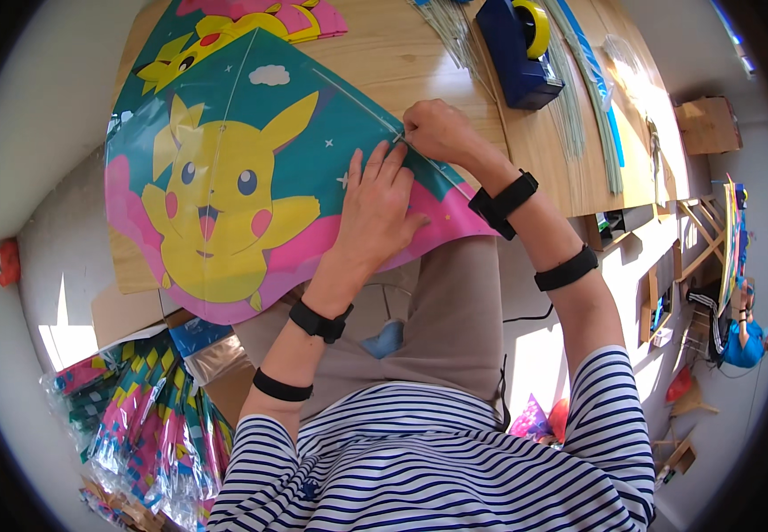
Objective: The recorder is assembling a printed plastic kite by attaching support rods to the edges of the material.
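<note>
A kite (304,168) of thin sheet lies over the near table edge and my lap. It is teal and pink, printed with a yellow long-eared cartoon figure. Along its right side runs a thin pale rod (356,102). My left hand (375,213) rests palm down on the kite, fingers stretched and slightly apart, tips close to the rod. At that right edge my right hand (440,133) is closed in a pinch beside a small whitish piece on the rod. What sits between its fingertips is hidden.
A second kite (224,35) lies at the far left of the wooden table (402,53). A blue tape dispenser (521,66) and bundles of thin rods (566,106) stand to the right. Bagged kites (149,408) are below left; another person (743,341) is far right.
</note>
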